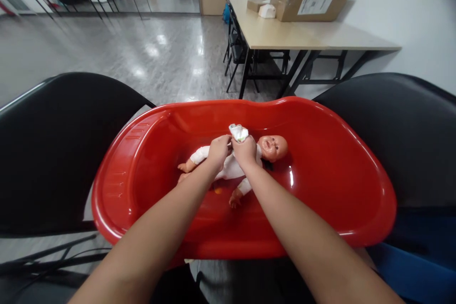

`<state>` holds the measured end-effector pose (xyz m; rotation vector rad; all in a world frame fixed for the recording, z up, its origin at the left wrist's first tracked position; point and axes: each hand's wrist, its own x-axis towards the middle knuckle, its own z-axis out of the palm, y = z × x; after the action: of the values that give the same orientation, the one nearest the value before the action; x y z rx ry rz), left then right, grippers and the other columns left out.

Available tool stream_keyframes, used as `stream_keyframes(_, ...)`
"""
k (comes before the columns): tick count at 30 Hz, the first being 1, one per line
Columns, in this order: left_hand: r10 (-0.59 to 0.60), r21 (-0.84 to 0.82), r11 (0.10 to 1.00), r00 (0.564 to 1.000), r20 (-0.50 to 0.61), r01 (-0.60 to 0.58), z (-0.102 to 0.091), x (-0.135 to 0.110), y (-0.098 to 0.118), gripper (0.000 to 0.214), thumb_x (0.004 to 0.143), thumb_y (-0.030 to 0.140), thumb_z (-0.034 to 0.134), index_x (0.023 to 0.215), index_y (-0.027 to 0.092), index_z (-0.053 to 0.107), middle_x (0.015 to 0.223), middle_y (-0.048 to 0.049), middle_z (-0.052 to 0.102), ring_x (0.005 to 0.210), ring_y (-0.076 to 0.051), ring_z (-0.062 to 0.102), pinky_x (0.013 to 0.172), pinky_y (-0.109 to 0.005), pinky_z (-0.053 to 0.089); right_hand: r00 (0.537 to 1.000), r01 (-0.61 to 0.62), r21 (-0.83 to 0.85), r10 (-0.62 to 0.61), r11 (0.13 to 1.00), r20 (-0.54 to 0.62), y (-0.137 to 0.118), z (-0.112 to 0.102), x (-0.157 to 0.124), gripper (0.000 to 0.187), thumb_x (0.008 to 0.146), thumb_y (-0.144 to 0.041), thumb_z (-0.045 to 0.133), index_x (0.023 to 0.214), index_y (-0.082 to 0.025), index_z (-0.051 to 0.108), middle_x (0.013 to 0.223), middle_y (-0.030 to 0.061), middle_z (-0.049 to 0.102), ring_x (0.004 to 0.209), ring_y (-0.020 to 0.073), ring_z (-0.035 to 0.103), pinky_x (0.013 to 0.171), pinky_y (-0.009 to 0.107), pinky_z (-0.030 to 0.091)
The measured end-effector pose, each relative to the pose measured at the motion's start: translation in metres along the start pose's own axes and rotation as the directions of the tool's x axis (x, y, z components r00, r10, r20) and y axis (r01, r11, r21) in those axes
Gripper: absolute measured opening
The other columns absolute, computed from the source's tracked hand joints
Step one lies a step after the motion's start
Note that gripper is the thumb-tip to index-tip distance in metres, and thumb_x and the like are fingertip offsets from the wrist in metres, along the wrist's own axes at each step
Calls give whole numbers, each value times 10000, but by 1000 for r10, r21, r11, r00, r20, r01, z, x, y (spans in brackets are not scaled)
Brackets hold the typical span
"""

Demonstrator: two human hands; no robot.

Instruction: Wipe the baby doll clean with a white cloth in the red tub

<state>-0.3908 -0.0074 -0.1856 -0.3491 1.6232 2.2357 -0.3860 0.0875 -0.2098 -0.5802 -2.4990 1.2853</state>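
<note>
A baby doll in white clothing lies on its back in a red baby bathtub, head to the right, legs to the left. My right hand is closed around a bunched white cloth, which sticks out above the fist over the doll's chest. Just left of it, my left hand has its fingers curled in above the doll's middle; whatever they hold is hidden. The doll's far arm is not visible behind my hands. Its near arm rests on the tub floor.
Black chairs flank the tub on both sides. Farther back, a wooden table carries a cardboard box. A folding chair stands beside that table. Something blue is at the lower right. People show in the far background.
</note>
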Motion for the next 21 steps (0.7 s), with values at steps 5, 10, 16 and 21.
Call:
stream_keyframes(5,55,-30,998,997,-59,-57,4,1,-9,159,805,167,569,653,163,520,638,12,510,579,-80,485,642,-207,458,985,171,-40,-170,985,23,2,-6,0,222,876,-193,540,1014,-120,698,1013,130,660,941,232,601,894,301,457)
stream_keyframes(10,123,6,992,988,-91,-123,3,1,-13,91,801,200,570,757,154,636,637,21,542,567,-82,461,587,-194,416,974,220,-14,-218,975,64,-1,-6,-2,236,871,-146,519,1026,-138,696,1040,103,664,942,206,586,909,278,449)
stream_keyframes(16,144,85,987,985,-97,-136,4,-3,-13,184,780,186,583,876,152,737,808,-25,696,748,-140,601,720,-230,485,968,196,-41,-187,980,166,-4,-5,-2,287,929,-175,482,1102,-149,709,1083,94,700,966,187,604,942,268,439)
stream_keyframes(21,128,68,990,986,-103,-121,4,-4,-15,170,802,190,608,898,146,742,823,-37,709,758,-151,625,764,-257,506,965,203,-33,-194,979,174,-3,-6,0,275,940,-186,481,1070,-126,715,1084,124,707,970,194,615,919,260,448)
